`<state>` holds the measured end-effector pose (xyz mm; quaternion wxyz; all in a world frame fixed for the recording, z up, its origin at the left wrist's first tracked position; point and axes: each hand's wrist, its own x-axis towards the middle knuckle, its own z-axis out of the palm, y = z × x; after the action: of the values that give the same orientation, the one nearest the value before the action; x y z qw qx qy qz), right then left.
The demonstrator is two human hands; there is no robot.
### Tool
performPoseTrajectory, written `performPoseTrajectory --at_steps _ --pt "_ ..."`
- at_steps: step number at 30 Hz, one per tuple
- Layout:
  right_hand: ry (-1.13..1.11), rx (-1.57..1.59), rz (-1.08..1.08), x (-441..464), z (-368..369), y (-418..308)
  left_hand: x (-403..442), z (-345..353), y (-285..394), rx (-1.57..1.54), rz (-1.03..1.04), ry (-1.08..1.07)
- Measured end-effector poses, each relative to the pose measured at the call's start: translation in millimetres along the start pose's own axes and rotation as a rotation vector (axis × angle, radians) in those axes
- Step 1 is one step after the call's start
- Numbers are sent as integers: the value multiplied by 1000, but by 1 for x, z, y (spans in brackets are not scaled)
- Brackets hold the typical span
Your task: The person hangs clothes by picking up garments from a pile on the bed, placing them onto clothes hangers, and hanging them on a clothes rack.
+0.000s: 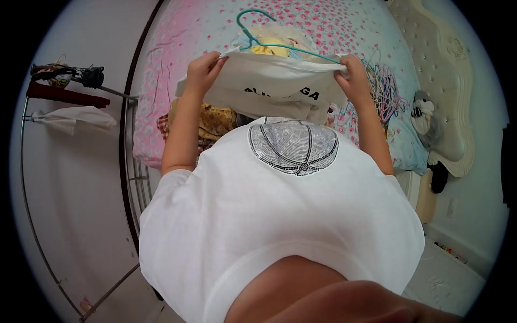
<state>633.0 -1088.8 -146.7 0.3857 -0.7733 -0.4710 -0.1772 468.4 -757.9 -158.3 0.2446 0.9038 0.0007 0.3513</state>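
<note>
A white garment (269, 75) with black letters on its front is stretched between my hands over the bed. Its top edge lies along a teal hanger (293, 49), whose hook points up and away from me. My left hand (203, 74) is closed on the garment's left corner, near the hanger's left end. At the opposite corner, my right hand (353, 79) grips the garment beside the hanger's right tip. Part of the hanger is hidden by the cloth.
Behind the hanger lies a yellow cloth (273, 47) on the flowered bedspread (199, 27). Many loose hangers (385, 91) are heaped at right, near a plush toy (424, 107) by the headboard (439, 70). Brown patterned clothes (216, 121) lie near me. A metal rack (24, 145) stands left.
</note>
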Motion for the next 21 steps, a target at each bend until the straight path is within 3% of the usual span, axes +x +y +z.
performPoseTrajectory --at_steps 5,8,11,14,17,21 --pt "-164 -94 -141 17 -4 -8 3 2 9 -10 -27 -5" --pt "-151 12 -109 12 -4 5 0 -1 5 40 -41 -26" --pt "-59 141 191 -1 3 11 -10 -6 7 52 -50 -42" --pt "-167 -6 142 -6 2 21 -13 -5 8 12 -23 7" --pt "-304 27 310 -13 -1 13 -11 -7 9 -5 -88 -15" --pt "-315 184 383 -21 2 31 -11 -7 7 -43 -114 -40"
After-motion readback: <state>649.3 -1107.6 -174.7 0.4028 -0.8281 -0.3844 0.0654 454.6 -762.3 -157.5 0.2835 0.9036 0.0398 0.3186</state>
